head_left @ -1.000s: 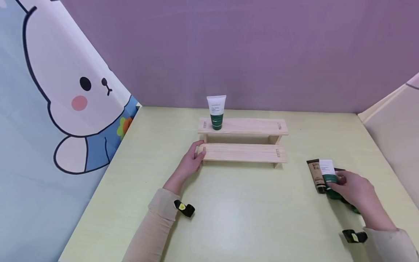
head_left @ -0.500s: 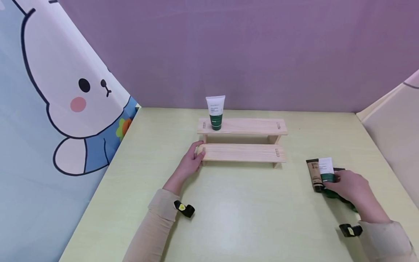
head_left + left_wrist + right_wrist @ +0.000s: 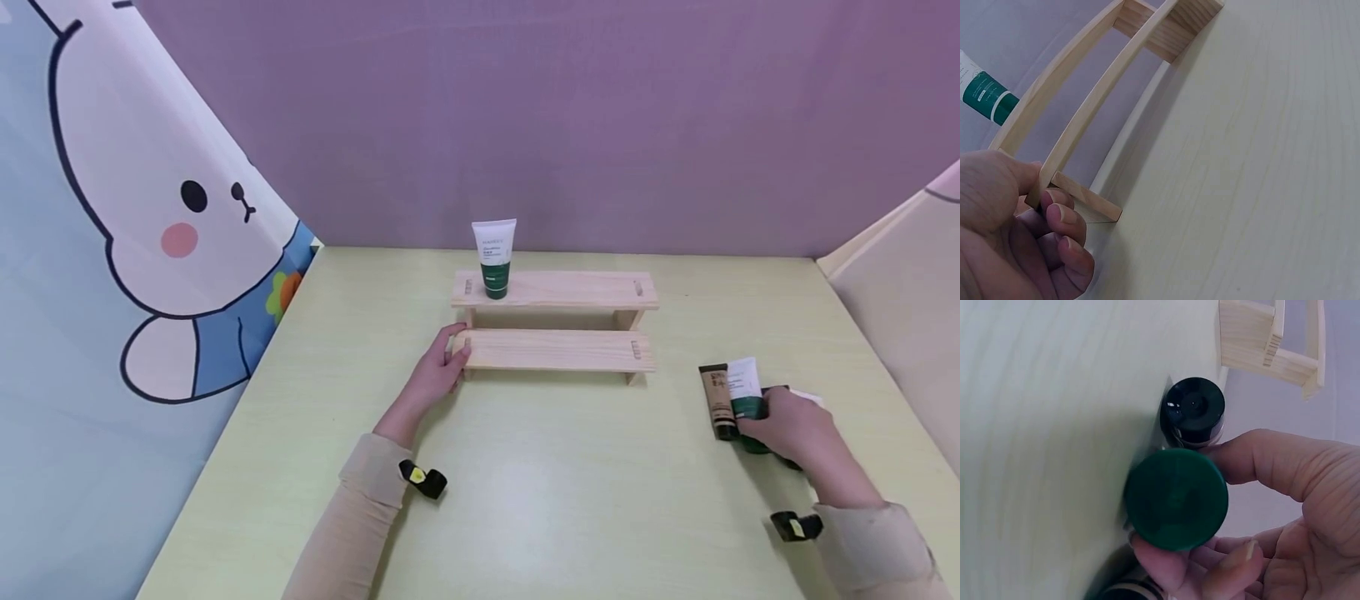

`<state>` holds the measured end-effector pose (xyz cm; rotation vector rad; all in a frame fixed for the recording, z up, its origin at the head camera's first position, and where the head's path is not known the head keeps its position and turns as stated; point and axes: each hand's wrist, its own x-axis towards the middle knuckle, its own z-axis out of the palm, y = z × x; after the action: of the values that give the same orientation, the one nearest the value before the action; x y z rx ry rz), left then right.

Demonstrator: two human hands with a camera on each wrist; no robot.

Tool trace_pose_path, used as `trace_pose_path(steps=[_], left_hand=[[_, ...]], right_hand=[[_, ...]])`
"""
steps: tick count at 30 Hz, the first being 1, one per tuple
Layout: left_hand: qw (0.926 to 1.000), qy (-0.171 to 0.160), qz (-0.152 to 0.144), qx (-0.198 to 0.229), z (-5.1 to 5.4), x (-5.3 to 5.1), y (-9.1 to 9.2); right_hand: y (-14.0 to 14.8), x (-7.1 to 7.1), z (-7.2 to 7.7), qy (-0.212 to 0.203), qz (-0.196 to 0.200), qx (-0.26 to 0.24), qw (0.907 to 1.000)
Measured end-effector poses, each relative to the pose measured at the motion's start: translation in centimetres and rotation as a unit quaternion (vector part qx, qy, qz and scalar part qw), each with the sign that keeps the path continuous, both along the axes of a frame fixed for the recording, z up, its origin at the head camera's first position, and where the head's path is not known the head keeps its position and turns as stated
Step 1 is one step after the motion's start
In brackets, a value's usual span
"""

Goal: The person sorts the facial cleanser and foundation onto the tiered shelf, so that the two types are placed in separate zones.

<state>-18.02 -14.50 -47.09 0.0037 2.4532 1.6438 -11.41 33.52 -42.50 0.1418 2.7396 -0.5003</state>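
Note:
My left hand (image 3: 435,375) pinches the left end of the lower step of a two-tier wooden rack (image 3: 555,350); in the left wrist view the thumb lies above the board and the fingers curl below. A white and green squeeze tube (image 3: 494,258) stands cap-down at the left of the upper step. At the right, my right hand (image 3: 802,429) grips another white and green squeeze tube (image 3: 744,379) low on the table. Its green cap (image 3: 1177,499) shows between thumb and fingers in the right wrist view. Beside it lies a brown tube (image 3: 718,396) with a black cap (image 3: 1194,409).
More tubes lie partly hidden under and behind the right hand, one with a white end (image 3: 808,397). A purple backdrop (image 3: 562,125) rises behind the pale table (image 3: 570,483). At the left hangs a cartoon-printed cloth (image 3: 67,467).
My right hand has shifted slightly left with the tube it grips, and the brown tube has slid a little left. A white tube end has come into view behind that hand. The left hand stays put.

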Motion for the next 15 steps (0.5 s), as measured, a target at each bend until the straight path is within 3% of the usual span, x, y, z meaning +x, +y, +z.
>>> trace_pose_path(steps=[10,15], left_hand=[[1.0000,0.003,0.002,0.006,-0.07,0.04,0.02],[1.0000,-0.002,0.003,0.006,-0.06,0.02,0.03]], right_hand=[[0.55,0.26,-0.44,0.040,0.023,0.008,0.9989],[0.42,0.58,-0.25,0.075,0.019,-0.018,0.9968]])
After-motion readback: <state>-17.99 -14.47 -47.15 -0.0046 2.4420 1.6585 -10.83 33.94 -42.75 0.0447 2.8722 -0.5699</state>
